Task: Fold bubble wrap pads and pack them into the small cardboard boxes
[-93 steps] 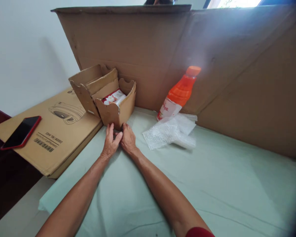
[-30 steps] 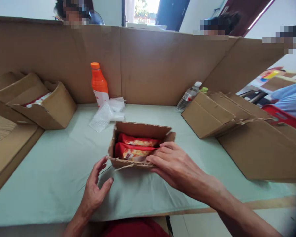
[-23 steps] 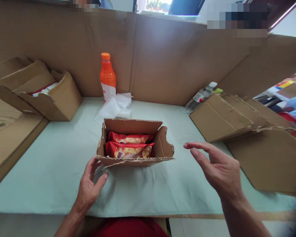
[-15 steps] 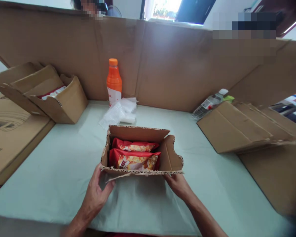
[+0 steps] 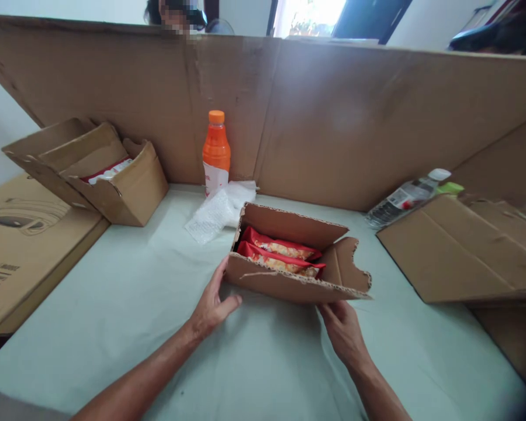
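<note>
The fingers of the left hand (image 5: 213,301) meet the open carton (image 5: 289,285) at its near-left corner, the thumb standing apart from them in front of the near wall. The fingers of the right hand (image 5: 342,330) reach beneath the carton's near side, toward its right end; their tips are hidden, and whether they clamp cannot be told. The carton lies between the hands, above the counter (image 5: 245,374); whether its base rests there is unclear. Inside, 2 red packets (image 5: 284,257) lie side by side, nearer its left end.

Handling, as judged: the carton should be light and fairly stiff, though its near rim, with a frayed strip, may bend. Low support at both ends appears sounder than a pinch on that rim. The packets look soft and slick, their contents possibly brittle; slack ends offer the gentlest hold.

Beyond the carton's far-left corner lie bubble wrap (image 5: 214,213) and, behind it, an orange bottle (image 5: 216,149). To the carton's left stands a notched box (image 5: 144,187); to its right, a clear bottle (image 5: 409,196) leans beside a tilted box (image 5: 460,251).
</note>
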A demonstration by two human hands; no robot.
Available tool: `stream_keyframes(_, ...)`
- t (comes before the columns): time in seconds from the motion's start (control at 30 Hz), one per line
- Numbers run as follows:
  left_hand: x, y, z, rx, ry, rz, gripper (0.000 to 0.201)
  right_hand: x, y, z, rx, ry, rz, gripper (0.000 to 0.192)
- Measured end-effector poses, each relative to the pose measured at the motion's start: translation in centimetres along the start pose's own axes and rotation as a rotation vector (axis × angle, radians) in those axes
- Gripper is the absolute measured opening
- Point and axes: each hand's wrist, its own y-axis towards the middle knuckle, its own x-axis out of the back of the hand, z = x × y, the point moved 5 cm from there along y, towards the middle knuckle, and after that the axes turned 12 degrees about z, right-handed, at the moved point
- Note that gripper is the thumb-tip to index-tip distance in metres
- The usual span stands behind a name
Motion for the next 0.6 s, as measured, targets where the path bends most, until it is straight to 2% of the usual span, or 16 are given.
stream_keyframes(0.07,1.3,0.6,-0.2,0.012,-0.015,-0.011,0.086,-0.5,0.9,0.4,0.016,0.050,0.024,0.028)
stream_keyframes(0.13,3.5,0.7,-0.5,0.051,0.009,-0.050,0.080,-0.9,1.1,0.2,-0.002,0.098,0.071,0.030)
stream_keyframes(0.23,8.2,2.0,-1.6,0.111,0.186,-0.222,0.067,-1.2,0.3,-0.6,-0.072,0.124,0.142,0.035)
stream_keyframes(0.3,11.0,4.3,-2.9,0.136,0.398,-0.313,0.060,-1.2,-0.4,-1.0,-0.100,0.118,0.144,0.037)
stream_keyframes(0.37,12.9,7.8,-3.8,0.149,0.574,-0.340,0.055,-1.3,-0.8,-1.1,-0.101,0.097,0.121,0.036)
stream_keyframes(0.5,14.6,14.9,-4.2,0.187,0.707,-0.350,0.057,-1.6,-0.8,-1.4,-0.080,0.035,0.093,0.033)
stream_keyframes(0.6,14.8,17.8,-3.7,0.254,0.769,-0.326,0.053,-1.6,-0.7,-1.6,-0.077,0.009,0.068,0.032)
